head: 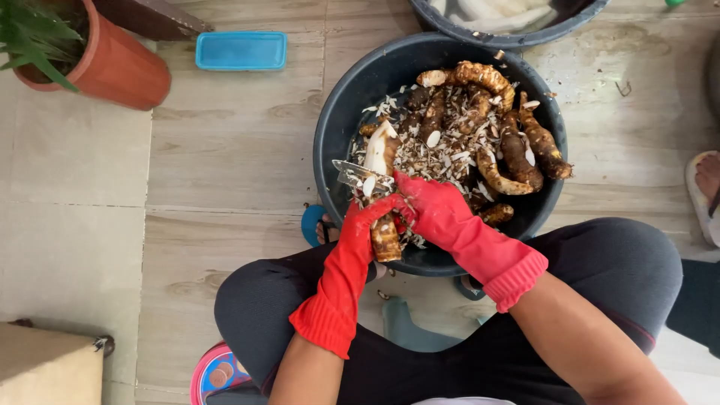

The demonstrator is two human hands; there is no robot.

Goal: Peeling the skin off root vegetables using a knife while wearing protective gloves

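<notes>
1. The root (382,184) in your hands sits at 8 o'clock in the dark basin (337,120), its upper half already white, lower half brown.
2. Left hand (367,221) fingers clench the root; right hand (431,206) fingers clench one knife (352,174).
3. About seven unpeeled roots (517,154) remain among peelings.
4. A second basin (510,34) at 12 o'clock holds peeled white pieces.

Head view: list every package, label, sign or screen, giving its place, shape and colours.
Flat rectangular blue plastic container: on the floor at top left, beside the terracotta flowerpot; plain blue, no label showing.
Tan cardboard box: bottom left corner, only a blank corner in view.
No signs or screens in view.
</notes>
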